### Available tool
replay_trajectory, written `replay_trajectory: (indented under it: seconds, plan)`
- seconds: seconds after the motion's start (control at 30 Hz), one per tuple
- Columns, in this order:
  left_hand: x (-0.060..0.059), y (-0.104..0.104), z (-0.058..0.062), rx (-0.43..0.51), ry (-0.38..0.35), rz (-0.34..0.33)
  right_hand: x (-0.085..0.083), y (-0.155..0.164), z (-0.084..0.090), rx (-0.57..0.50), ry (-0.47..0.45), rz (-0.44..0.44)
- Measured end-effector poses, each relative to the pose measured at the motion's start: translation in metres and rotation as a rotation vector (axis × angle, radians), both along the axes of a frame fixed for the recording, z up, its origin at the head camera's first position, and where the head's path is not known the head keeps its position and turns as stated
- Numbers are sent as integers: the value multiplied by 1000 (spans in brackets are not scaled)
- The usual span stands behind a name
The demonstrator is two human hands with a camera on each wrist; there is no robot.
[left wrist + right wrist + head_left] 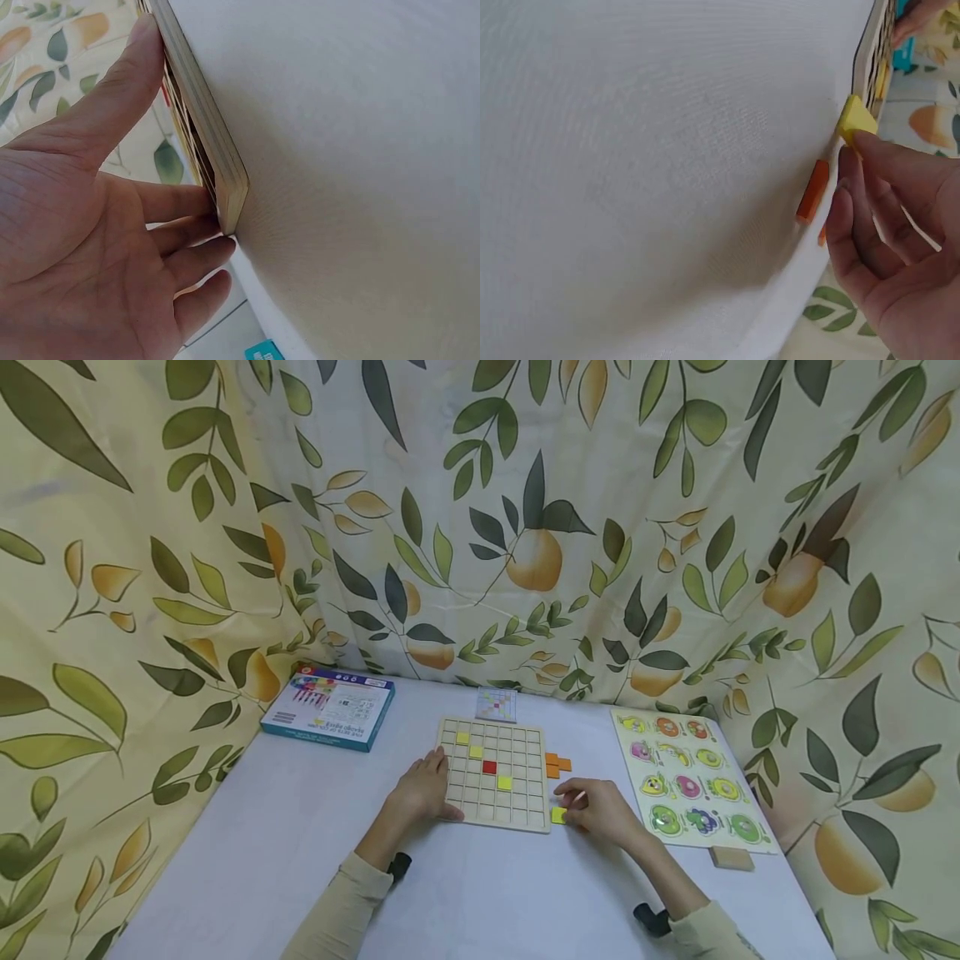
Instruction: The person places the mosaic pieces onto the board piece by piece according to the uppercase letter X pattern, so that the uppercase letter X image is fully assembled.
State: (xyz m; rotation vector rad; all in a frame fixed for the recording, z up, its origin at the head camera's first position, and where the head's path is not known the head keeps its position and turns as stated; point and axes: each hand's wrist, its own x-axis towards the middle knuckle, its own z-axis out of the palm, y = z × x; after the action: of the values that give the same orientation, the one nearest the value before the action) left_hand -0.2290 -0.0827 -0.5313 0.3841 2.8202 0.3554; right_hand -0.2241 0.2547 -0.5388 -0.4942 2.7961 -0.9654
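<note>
Tile-placing step, likely — right hand (600, 810) pinching yellow tile (558, 815) beside grid board (497, 770), left hand (423, 789) open, steadying it — next needing a lift over an empty cell.

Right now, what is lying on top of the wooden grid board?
On the wooden grid board lie three yellow tiles and one red tile. The left hand covers part of its left edge, so nothing shows there.

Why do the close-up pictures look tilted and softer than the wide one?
Head view: even light, sharp, edges bowed by a wide lens. Left wrist view: camera rolled, so the wooden grid board runs diagonally; left hand looms large and soft. Right wrist view: white tablecloth fills the frame, yellow square tile clear.
</note>
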Motion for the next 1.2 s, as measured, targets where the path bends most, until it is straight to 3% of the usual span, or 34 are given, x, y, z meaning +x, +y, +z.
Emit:
replay_trajectory:
  seconds: [0.67, 0.97, 1.2]
  plan:
    - [-2, -1, 1, -13, -15, -5, -15, -7, 13, -135, 21, -39]
    - [-3, -1, 1, -11, -24, 0, -19, -28, 8, -193, 41, 36]
    - [-3, 0, -1, -15, -26, -6, -25, -43, -1, -188, 14, 45]
